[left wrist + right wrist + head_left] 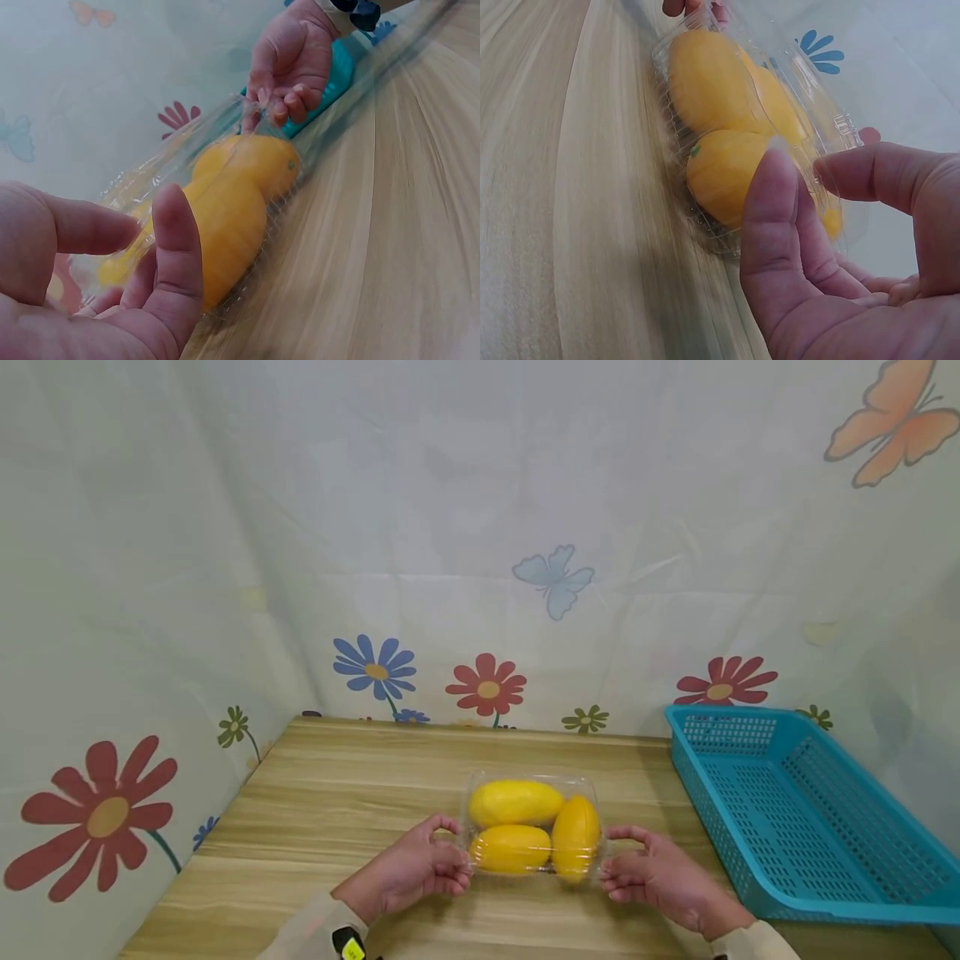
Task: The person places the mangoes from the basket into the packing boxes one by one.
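A clear plastic clamshell box (585, 785) with three yellow mangoes inside is between my hands in the head view. Two mangoes, one (516, 802) behind the other (512, 849), lie sideways; the third mango (576, 837) points front to back at the right. My left hand (420, 864) pinches the left end of the box near its front corner. At the opposite end, my right hand (660, 877) holds the edge between thumb and fingers. Both wrist views show the mangoes through the lid, which looks closed. Whether the base touches the table I cannot tell.
A blue-green perforated plastic basket (757, 852) stands on the right side of the wood-grain table (360, 768). Behind and to the left hangs a pale cloth (420, 527) printed with flowers and butterflies.
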A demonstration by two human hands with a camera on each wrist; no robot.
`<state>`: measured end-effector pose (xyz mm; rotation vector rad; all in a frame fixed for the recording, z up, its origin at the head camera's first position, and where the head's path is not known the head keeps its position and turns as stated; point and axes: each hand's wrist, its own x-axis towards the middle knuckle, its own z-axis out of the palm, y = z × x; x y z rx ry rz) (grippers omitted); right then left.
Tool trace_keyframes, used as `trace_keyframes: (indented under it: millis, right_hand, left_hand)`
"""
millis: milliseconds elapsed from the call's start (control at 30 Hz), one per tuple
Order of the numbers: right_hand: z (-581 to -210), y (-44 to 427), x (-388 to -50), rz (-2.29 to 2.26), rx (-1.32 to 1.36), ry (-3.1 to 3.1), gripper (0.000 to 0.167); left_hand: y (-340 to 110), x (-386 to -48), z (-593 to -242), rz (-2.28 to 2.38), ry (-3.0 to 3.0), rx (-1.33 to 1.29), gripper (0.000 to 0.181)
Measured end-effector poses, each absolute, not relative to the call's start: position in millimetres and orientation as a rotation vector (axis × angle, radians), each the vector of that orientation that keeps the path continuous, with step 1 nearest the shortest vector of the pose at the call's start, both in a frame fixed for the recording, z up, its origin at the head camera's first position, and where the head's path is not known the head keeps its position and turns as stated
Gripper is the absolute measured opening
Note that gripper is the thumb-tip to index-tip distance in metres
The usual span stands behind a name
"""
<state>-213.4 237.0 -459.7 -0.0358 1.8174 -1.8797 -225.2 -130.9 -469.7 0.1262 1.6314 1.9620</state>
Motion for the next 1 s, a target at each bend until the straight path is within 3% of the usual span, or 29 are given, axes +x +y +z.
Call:
trace_keyframes:
  millis: [1000]
  right_hand:
    - [-461.3, 233.4, -216.8, -1.882, -0.085, 1.849, 0.073]
  left_hand:
    - [-130.8, -231.0, -469.6, 1.998, 1.642, 0.119, 0.052]
